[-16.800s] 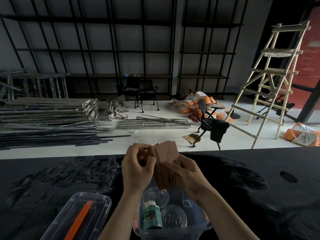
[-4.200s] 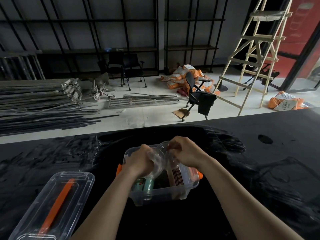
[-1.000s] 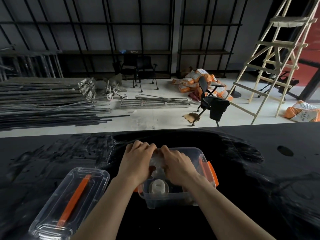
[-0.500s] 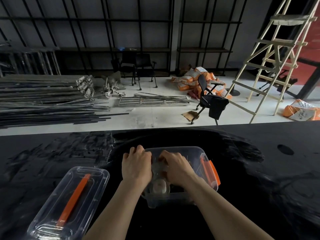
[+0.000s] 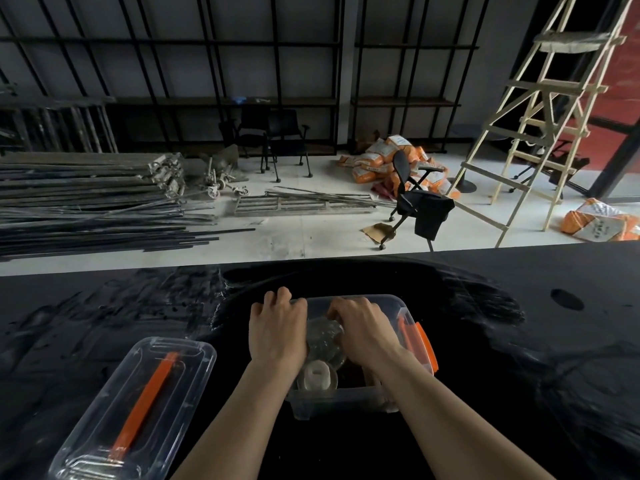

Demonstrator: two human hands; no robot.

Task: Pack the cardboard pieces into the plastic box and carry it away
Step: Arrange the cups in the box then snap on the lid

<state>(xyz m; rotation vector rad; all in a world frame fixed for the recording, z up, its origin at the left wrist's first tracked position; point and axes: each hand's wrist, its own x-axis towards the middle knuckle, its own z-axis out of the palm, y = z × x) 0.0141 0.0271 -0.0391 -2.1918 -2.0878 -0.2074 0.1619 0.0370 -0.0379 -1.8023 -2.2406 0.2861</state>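
Plastic box (image 5: 388, 303) lidless on table (image 5: 519, 341) | both hands inside, tamping contents | left hand (image 5: 277, 329), right hand (image 5: 363, 329) fingers curled over clear cups (image 5: 323, 336) | lid (image 5: 138, 407) aside left

A black, smeared surface (image 5: 519, 341) carries a clear plastic box (image 5: 346, 403) near its middle; at the box's eight o'clock lies a clear lid (image 5: 104, 427) with an orange handle.
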